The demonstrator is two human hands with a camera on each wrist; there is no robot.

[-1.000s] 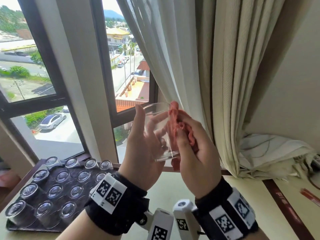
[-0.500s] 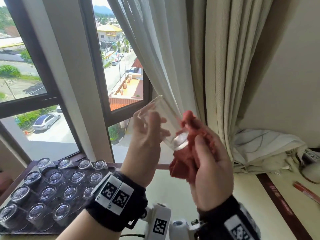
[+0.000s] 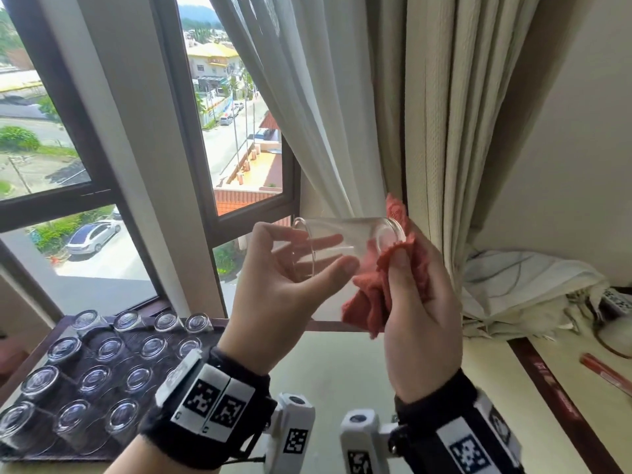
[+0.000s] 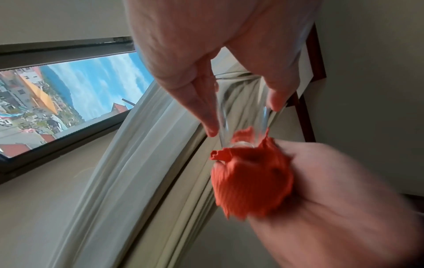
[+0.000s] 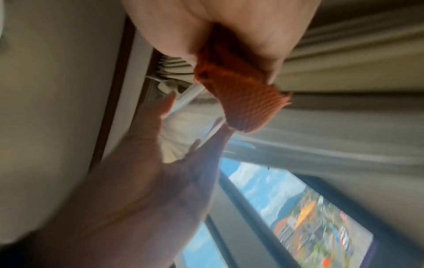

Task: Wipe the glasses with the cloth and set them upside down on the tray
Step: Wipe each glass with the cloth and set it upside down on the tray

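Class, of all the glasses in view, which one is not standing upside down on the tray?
The glass held sideways in the left hand; the others stand inverted on the tray.

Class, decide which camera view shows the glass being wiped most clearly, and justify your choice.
The head view: the glass lies sideways, whole from rim to base, between the left hand and the cloth. The left wrist view shows it foreshortened between fingers; the right wrist view is blurred, showing only faint edges.

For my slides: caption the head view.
Left hand holds a glass sideways; right hand wipes its base with red cloth.
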